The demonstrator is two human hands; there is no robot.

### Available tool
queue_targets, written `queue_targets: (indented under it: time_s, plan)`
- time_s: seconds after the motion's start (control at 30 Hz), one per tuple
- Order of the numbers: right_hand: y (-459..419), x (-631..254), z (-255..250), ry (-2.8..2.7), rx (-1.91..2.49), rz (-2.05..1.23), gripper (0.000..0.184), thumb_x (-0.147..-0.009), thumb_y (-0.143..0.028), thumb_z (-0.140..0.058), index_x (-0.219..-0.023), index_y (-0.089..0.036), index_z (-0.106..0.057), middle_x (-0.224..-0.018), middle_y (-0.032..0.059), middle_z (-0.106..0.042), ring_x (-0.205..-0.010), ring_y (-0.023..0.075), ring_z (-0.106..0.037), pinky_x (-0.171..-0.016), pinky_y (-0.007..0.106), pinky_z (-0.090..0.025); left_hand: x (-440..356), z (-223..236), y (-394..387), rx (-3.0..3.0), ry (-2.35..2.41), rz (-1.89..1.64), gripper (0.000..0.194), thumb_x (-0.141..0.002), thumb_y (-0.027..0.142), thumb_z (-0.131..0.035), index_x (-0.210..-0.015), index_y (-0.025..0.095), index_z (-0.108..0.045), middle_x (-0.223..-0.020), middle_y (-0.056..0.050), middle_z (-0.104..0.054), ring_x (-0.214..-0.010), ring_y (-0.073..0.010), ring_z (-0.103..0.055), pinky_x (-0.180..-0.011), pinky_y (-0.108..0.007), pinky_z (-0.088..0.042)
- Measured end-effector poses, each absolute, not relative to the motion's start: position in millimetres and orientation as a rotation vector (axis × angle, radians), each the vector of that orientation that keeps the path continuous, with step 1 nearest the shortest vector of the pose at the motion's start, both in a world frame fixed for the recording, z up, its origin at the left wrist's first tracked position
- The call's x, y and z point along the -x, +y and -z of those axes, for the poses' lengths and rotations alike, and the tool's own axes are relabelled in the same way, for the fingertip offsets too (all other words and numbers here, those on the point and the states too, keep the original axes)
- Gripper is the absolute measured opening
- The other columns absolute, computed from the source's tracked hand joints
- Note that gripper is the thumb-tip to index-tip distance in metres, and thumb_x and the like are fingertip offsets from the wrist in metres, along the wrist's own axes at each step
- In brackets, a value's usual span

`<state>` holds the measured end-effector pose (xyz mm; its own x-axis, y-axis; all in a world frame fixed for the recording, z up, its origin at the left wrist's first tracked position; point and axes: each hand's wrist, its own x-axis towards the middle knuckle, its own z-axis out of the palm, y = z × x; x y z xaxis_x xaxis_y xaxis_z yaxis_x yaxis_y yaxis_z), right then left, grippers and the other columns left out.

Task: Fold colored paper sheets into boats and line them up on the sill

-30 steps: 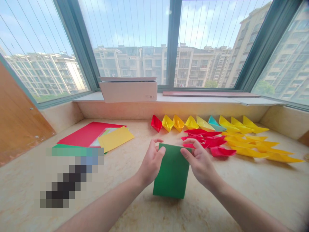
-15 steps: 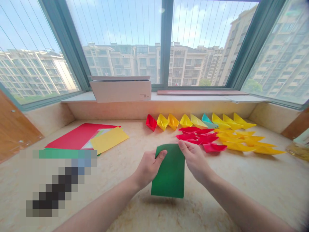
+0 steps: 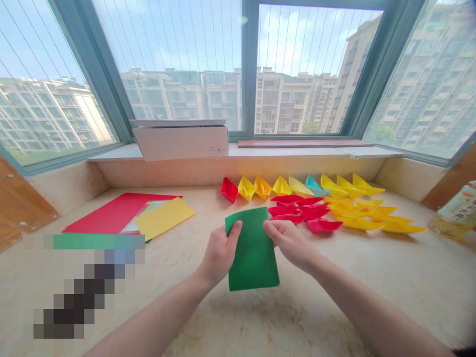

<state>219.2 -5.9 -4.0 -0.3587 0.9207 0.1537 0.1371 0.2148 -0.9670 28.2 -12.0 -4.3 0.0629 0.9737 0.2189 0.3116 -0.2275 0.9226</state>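
Observation:
A green sheet of paper (image 3: 253, 258), apparently folded, is held up above the counter in front of me. My left hand (image 3: 221, 250) grips its left edge, thumb across the front and fingers hidden behind. At the upper right edge, my right hand (image 3: 288, 240) is closed in a pinch on the same paper. Beyond my right hand lie several red paper boats (image 3: 316, 212). Several yellow paper boats (image 3: 359, 223) sit to their right. Along the back runs a row of boats, including a single red boat (image 3: 229, 189) and a turquoise boat (image 3: 316, 185).
To the left, a yellow sheet (image 3: 165, 218) overlaps a red sheet (image 3: 111, 213) on the stone counter (image 3: 238, 327). A white box (image 3: 182, 141) rests on the window ledge. On the far right stands a bottle (image 3: 455, 213). A pixelated patch hides the left front.
Both hands have lifted the green paper slightly and shifted it left, and its lower edge now tilts. The whole view has drifted a little. The boats stay in place.

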Motion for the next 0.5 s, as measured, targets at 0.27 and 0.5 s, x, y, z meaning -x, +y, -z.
queue_targets:
  time_s: [0.27, 0.5]
  plan:
    - [-9, -213, 17, -1.784, 1.175, -0.957, 0.053, -0.092, -0.062, -0.043, -0.06, -0.019, -0.044, -0.058, -0.001, -0.044, -0.054, 0.0123, -0.038, -0.046, 0.024, -0.028, -28, 6, -4, -1.499, 1.298, -1.322, 0.055, -0.088, 0.063, -0.051, -0.081, 0.012, -0.067, -0.072, -0.006, -0.069, -0.066, -0.0183, -0.061, -0.057, -0.025, -0.046]
    - [-1, -226, 14, -1.554, 1.211, -0.832, 0.056, -0.089, -0.068, -0.046, -0.06, -0.02, -0.046, -0.056, 0.0009, -0.048, -0.052, 0.0145, -0.042, -0.045, 0.027, -0.029, -34, 5, -13, -1.302, 0.872, -0.795, 0.052, -0.081, 0.062, -0.064, -0.092, 0.011, -0.063, -0.075, -0.009, -0.072, -0.056, -0.0191, -0.069, -0.052, -0.027, -0.053]
